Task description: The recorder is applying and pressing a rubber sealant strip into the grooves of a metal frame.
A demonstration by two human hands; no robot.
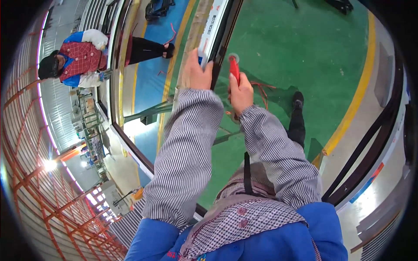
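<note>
My right hand (241, 95) is closed round the red handle of a small roller tool (234, 67), its pale round wheel pointing away from me. The wheel is beside the dark inner edge of a long frame bar (222, 32), which has printed white film along it. My left hand (197, 75) grips this bar just left of the tool, thumb on the near side and fingers over the film. A small blue patch (200, 57) shows by its fingers; what it is, I cannot tell. Striped sleeves cover both my forearms.
Another person (80, 58) in a checked vest stands at left, beyond a second frame (116, 78). Red strips (262, 89) lie on the green floor (300, 48). A dark bag (157, 9) is at the top. More dark framing (370, 152) curves along the right.
</note>
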